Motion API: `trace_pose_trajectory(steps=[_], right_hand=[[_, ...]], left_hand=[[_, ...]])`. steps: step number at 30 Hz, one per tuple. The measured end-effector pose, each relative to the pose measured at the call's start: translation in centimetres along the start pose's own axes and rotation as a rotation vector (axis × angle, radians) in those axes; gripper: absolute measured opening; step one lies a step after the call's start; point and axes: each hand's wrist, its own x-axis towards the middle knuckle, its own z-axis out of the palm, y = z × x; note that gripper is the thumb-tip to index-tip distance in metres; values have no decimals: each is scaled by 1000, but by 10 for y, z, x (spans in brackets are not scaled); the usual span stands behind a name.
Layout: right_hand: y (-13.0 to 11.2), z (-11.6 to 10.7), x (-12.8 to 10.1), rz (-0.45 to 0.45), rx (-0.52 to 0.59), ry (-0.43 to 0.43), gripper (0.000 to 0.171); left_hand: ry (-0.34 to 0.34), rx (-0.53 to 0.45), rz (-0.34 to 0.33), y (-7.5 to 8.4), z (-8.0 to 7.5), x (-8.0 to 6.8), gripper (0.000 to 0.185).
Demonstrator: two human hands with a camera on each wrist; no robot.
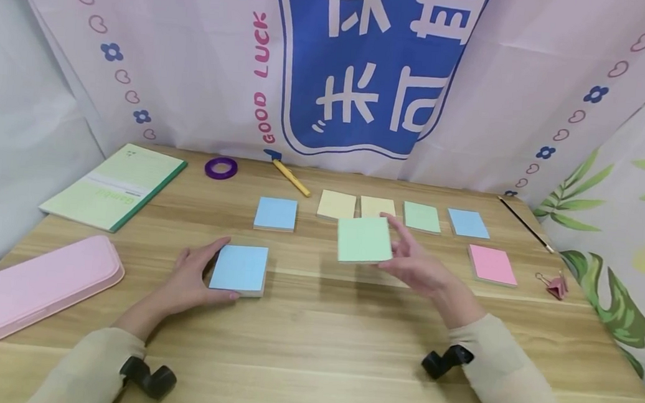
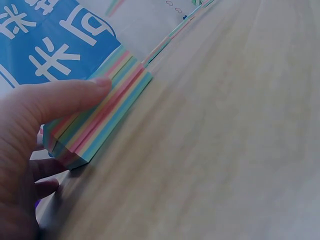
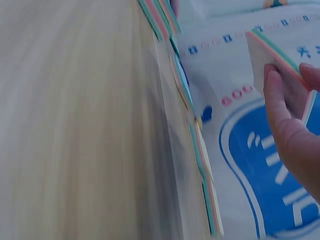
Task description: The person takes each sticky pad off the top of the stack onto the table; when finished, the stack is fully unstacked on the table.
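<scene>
Two hands grip pads — left the blue pad, right a lifted green pad.

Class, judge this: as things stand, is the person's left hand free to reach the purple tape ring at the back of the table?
Probably not yet: the left hand grips a blue notepad. The way to the tape ring looks bare.

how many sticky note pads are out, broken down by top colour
blue: 3 (one under the left hand at, others at and)
green: 2 (one held up by the right hand at, one at)
yellow: 2 ()
pink: 1 ()
total: 8
</scene>
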Motion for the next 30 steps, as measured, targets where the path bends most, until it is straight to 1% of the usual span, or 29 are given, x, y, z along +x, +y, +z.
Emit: trace_pose_trajectory(steps=[5, 9, 12, 15, 20, 25, 28, 29, 30], right_hand=[[-13, -39, -27, 18, 2, 42, 86], [-17, -70, -48, 54, -12, 107, 87], [-17, -91, -60, 61, 14, 143, 87], [-14, -107, -68, 61, 54, 171, 88], [-8, -125, -76, 72, 77, 205, 90], [-2, -135, -81, 95, 80, 202, 89], [-2, -137, -82, 127, 27, 224, 87], [-2, -137, -82, 141, -8, 236, 85], [-3, -136, -83, 157, -69, 254, 83]], left_hand=[[0, 11, -5, 1, 0, 0, 99], [0, 10, -8, 2, 0, 0, 99], [0, 10, -10, 2, 1, 0, 99], [4, 8, -9, 1, 0, 0, 98], [-2, 6, -5, 0, 0, -1, 98], [-8, 2, -3, 0, 0, -1, 97], [-6, 2, -5, 0, 0, -1, 97], [-5, 2, -5, -1, 0, -1, 97], [-6, 3, -6, -1, 0, 0, 97]])
